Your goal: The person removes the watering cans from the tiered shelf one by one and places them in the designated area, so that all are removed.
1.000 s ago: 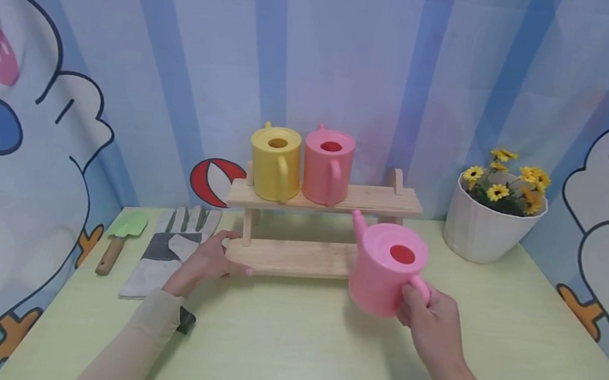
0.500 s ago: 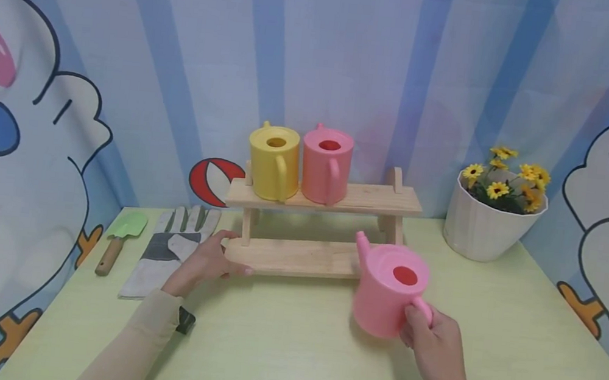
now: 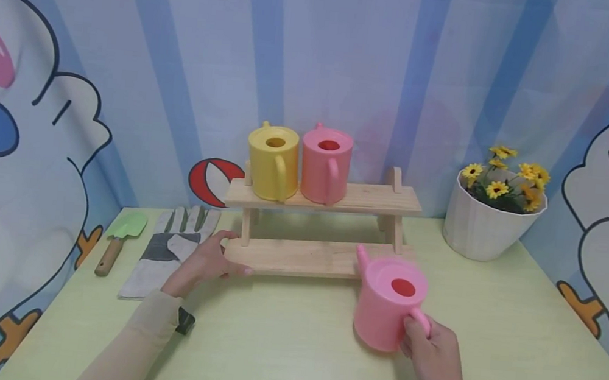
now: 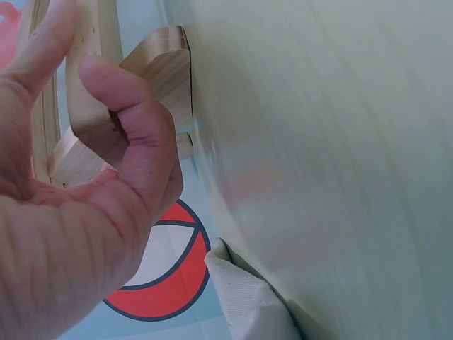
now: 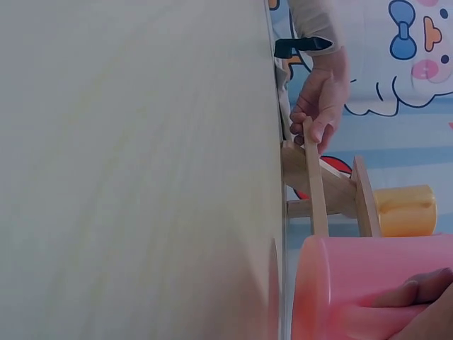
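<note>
My right hand [image 3: 434, 355] grips the handle of a pink watering can [image 3: 386, 317], which hangs low over the table in front of the shelf's right end. In the right wrist view, the same watering can [image 5: 375, 262] fills the lower right corner, its base apart from the tabletop. My left hand [image 3: 210, 257] holds the left end of the lower board of a wooden two-tier shelf [image 3: 298, 257]. The left wrist view shows the thumb and curled fingers of that hand [image 4: 134, 134] around the board's end. A yellow watering can [image 3: 272, 165] and another pink watering can [image 3: 324, 167] stand on the upper board.
A white pot [image 3: 483, 225] with yellow flowers stands at the back right. Left of the shelf, a grey-and-white work glove [image 3: 163, 256] and a green trowel [image 3: 122, 237] with a wooden handle lie on the light table [image 3: 278, 346]. A printed curtain [image 3: 340, 53] hangs behind.
The right hand has lowered the pink watering can and brought it nearer to me, away from the lower board. My left hand has stayed on the shelf.
</note>
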`<action>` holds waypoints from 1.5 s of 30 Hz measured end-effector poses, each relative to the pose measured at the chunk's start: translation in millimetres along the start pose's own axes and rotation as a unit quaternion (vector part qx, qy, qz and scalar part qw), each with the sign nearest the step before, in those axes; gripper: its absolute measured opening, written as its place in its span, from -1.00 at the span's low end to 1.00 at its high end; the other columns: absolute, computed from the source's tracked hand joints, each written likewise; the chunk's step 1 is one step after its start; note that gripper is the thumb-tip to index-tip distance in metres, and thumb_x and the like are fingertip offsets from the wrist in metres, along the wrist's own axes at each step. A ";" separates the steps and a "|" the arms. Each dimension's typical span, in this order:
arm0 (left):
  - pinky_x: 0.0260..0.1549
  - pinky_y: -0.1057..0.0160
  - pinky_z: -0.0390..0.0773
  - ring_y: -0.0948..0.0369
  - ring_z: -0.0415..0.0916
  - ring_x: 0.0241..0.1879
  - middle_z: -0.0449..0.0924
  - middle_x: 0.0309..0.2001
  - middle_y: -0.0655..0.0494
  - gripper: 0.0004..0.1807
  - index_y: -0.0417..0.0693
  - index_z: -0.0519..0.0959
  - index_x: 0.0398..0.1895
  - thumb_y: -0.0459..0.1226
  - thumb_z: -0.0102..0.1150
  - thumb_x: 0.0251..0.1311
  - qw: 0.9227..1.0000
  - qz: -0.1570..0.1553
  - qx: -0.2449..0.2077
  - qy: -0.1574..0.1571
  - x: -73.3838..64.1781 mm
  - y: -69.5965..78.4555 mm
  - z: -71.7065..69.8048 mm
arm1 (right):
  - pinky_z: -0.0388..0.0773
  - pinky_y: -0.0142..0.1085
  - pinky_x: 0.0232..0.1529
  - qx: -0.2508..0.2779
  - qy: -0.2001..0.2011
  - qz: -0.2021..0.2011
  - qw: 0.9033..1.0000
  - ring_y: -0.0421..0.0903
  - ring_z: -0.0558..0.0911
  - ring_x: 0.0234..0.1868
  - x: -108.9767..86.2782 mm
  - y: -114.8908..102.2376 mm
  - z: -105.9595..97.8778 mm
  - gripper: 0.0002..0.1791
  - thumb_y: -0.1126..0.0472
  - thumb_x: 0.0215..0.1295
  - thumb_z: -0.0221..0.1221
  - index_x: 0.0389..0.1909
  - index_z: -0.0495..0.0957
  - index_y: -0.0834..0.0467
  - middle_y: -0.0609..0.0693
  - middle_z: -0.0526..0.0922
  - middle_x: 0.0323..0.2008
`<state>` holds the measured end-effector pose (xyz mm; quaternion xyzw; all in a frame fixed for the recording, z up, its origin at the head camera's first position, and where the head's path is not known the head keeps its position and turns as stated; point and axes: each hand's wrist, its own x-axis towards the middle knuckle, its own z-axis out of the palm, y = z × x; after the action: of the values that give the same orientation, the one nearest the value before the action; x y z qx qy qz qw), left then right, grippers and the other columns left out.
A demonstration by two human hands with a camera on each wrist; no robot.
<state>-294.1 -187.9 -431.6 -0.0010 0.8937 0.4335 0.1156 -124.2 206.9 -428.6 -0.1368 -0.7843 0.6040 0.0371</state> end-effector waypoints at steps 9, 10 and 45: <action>-0.33 0.23 0.48 0.13 0.51 -0.39 0.58 -0.12 -0.12 0.07 -0.21 0.27 0.57 -0.15 0.72 0.07 1.000 -0.002 0.002 -0.004 -3.4 3.1 -1.3 | 0.40 -0.36 -0.42 0.003 0.002 0.002 1.000 -0.14 0.45 -0.50 1.1 2.6 -0.2 -0.58 0.26 0.67 0.01 -0.53 0.37 0.21 -0.02 0.39 -0.62; -0.33 0.23 0.47 0.13 0.51 -0.39 0.57 -0.12 -0.12 0.07 -0.21 0.27 0.57 -0.15 0.72 0.07 1.000 -0.003 0.003 -0.004 -3.4 3.3 -1.3 | 0.41 -0.36 -0.42 0.003 0.003 0.003 1.000 -0.14 0.45 -0.50 1.5 3.2 -0.3 -0.58 0.26 0.67 0.01 -0.53 0.38 0.21 -0.03 0.39 -0.62; -0.33 0.23 0.47 0.13 0.51 -0.39 0.58 -0.15 -0.10 0.08 -0.21 0.26 0.58 -0.13 0.72 0.07 1.000 -0.003 0.006 -0.003 -3.6 2.7 -1.4 | 0.42 -0.39 -0.34 -0.050 0.002 0.011 0.999 -0.20 0.47 -0.44 2.8 14.5 -3.6 -0.65 0.25 0.63 0.09 -0.41 0.60 0.33 -0.07 0.56 -0.54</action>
<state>-291.1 -187.7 -427.9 -0.0013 0.8961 0.4274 0.1198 -123.6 214.4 -441.7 -0.1483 -0.8119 0.5641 0.0250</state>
